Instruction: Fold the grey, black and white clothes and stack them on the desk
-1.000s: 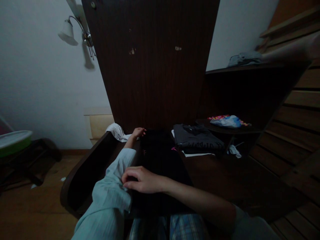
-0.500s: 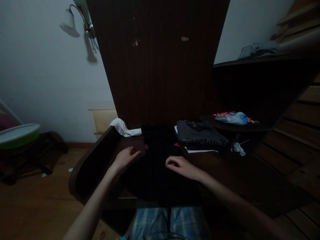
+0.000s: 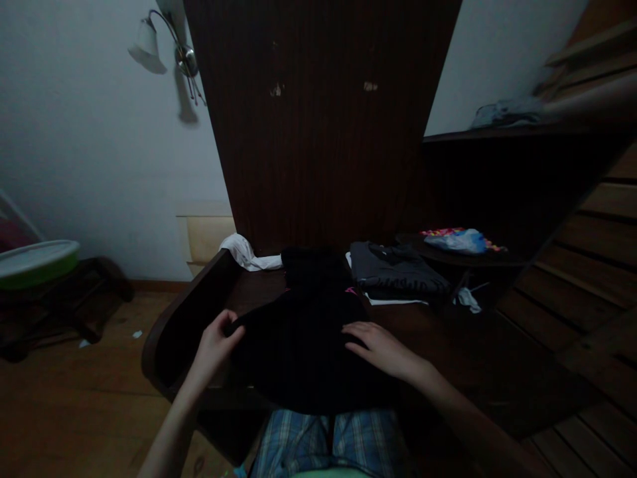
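Observation:
A black garment (image 3: 303,338) with small pink marks near its upper part lies spread over the dark wooden desk top (image 3: 259,289), down to its front edge. My left hand (image 3: 219,338) pinches the garment's left edge between thumb and fingers and holds it slightly raised. On the right side of the cloth rests my right hand (image 3: 375,345), palm down, fingers stretched out and the thumb apart. Dim light hides the garment's exact kind and its folds.
Right of the black cloth sits a folded dark grey shirt (image 3: 393,269) on other folded clothes. A white cloth (image 3: 243,252) drapes over the back left corner. On a side shelf lies a bluish plastic bag (image 3: 462,241). A green-rimmed basin (image 3: 40,262) stands far left.
My left hand has moved left and toward me, closing on the garment's edge and pulling it outward. My right hand has shifted slightly right and its curled fingers have straightened.

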Available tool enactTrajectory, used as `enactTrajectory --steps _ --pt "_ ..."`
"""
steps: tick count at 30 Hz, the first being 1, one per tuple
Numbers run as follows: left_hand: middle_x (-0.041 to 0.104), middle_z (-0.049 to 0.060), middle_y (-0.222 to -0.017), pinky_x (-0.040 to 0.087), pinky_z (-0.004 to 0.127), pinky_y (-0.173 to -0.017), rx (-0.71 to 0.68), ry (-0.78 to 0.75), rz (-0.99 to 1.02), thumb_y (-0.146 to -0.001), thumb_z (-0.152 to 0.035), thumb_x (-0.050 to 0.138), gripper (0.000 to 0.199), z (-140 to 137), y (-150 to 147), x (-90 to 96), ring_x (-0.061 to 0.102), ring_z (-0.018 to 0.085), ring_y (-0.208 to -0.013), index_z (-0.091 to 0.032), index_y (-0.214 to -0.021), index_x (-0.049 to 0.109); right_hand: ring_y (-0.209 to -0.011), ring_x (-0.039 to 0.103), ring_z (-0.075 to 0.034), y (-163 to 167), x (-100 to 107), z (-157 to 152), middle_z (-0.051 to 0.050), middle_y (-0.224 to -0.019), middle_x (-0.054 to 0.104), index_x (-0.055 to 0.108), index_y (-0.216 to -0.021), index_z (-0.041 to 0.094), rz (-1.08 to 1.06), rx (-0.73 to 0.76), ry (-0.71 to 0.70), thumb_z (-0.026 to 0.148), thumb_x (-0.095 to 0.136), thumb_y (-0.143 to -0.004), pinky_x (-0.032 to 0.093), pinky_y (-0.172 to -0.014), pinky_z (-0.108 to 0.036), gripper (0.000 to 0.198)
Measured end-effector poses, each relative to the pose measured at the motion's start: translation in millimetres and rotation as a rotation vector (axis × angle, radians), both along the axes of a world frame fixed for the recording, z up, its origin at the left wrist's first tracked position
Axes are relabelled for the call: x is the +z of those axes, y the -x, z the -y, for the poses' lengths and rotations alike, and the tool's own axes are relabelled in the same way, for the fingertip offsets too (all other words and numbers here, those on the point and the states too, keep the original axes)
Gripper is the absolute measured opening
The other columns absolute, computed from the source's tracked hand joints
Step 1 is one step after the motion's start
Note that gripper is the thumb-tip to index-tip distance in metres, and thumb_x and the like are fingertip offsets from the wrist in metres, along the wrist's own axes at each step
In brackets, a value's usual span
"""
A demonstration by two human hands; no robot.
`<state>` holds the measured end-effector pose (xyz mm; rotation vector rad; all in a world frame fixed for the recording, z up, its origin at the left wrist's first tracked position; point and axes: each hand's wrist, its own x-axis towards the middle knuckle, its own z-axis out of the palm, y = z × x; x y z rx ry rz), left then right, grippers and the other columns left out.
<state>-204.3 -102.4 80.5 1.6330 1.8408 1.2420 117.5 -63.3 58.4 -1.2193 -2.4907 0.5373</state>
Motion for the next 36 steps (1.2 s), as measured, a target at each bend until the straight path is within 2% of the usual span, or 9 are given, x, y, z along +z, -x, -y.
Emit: enactTrajectory --steps 3,6,9,13,18,21,24,29,36 --pt "0.047 -0.003 -0.062 0.037 0.021 -0.054 -0.004 -0.062 -0.080 -0.064 -0.035 0.048 0.016 10 -14 31.1 0.047 0.013 -0.060 -0.020 -0.064 0.040 -0.113 0.047 -0.021 32 -1 4 -0.006 -0.120 0.055 0.055 -0.114 0.022 -0.121 0.141 0.024 0.037 0.047 -0.082 0.032 -0.098 -0.036 0.036" --pt "0.053 -0.002 -0.064 0.039 0.022 -0.058 -0.207 0.050 -0.227 -0.066 -0.033 0.050 0.013 21 -45 40.4 0.050 0.014 -0.063 -0.021 -0.067 0.044 -0.099 0.055 -0.020 56 -15 -2 -0.005 -0.104 0.063 0.061 -0.099 0.022 -0.276 0.148 0.181 0.042 0.045 -0.082 0.039 -0.090 -0.036 0.031" --pt "0.060 -0.001 -0.074 0.039 0.022 -0.063 -0.528 0.219 -0.433 -0.069 -0.027 0.051 0.010 30 -82 18.1 0.055 0.015 -0.070 -0.022 -0.078 0.051 -0.072 0.059 -0.015 67 -26 -23 -0.002 -0.081 0.062 0.058 -0.086 0.020 -0.555 -0.121 0.486 0.047 0.038 -0.083 0.049 -0.068 -0.030 0.034" --pt "0.061 0.000 -0.086 0.039 0.022 -0.067 -0.676 0.286 -0.595 -0.067 -0.016 0.050 0.019 36 -114 -29.8 0.057 0.016 -0.080 -0.023 -0.085 0.051 -0.051 0.051 -0.007 71 -29 -60 0.003 -0.066 0.053 0.050 -0.082 0.020 -0.794 -0.485 0.729 0.037 0.055 -0.075 0.045 -0.052 -0.020 0.020" --pt "0.059 0.000 -0.090 0.040 0.022 -0.068 -0.666 0.289 -0.551 -0.067 -0.012 0.046 0.024 36 -121 -46.2 0.056 0.015 -0.081 -0.023 -0.089 0.047 -0.048 0.049 -0.007 78 -24 -94 0.006 -0.060 0.049 0.048 -0.094 0.021 -0.843 -0.532 0.677 0.014 0.063 -0.062 0.040 -0.045 -0.018 0.036" --pt "0.057 0.001 -0.096 0.040 0.023 -0.075 -0.653 0.272 -0.557 -0.067 -0.012 0.046 0.029 34 -124 -43.0 0.054 0.016 -0.089 -0.023 -0.094 0.046 -0.050 0.049 -0.007 78 -26 -109 0.007 -0.064 0.050 0.047 -0.107 0.025 -0.824 -0.413 0.507 0.012 0.057 -0.064 0.038 -0.046 -0.017 0.046" --pt "0.055 0.004 -0.105 0.037 0.030 -0.088 -0.661 0.265 -0.625 -0.067 -0.015 0.051 0.035 34 -128 -49.8 0.049 0.020 -0.100 -0.022 -0.102 0.047 -0.057 0.050 -0.009 73 -36 -118 0.005 -0.068 0.053 0.056 -0.100 0.023 -0.660 -0.315 0.319 0.010 0.055 -0.063 0.042 -0.054 -0.021 0.039" --pt "0.048 0.005 -0.117 0.026 0.037 -0.101 -0.633 0.200 -0.598 -0.068 -0.012 0.051 0.045 40 -124 -70.4 0.039 0.022 -0.114 -0.023 -0.111 0.044 -0.064 0.052 -0.011 70 -48 -124 0.002 -0.072 0.057 0.064 -0.087 0.017 -0.584 -0.300 0.300 0.009 0.057 -0.062 0.044 -0.065 -0.027 0.027" --pt "0.050 0.004 -0.104 0.037 0.032 -0.089 -0.614 0.178 -0.609 -0.065 -0.005 0.045 0.042 39 -130 -65.7 0.044 0.019 -0.098 -0.023 -0.103 0.049 -0.057 0.051 -0.010 79 -49 -133 0.004 -0.063 0.057 0.062 -0.099 0.017 -0.615 -0.239 0.264 0.013 0.057 -0.064 0.044 -0.065 -0.027 0.035"
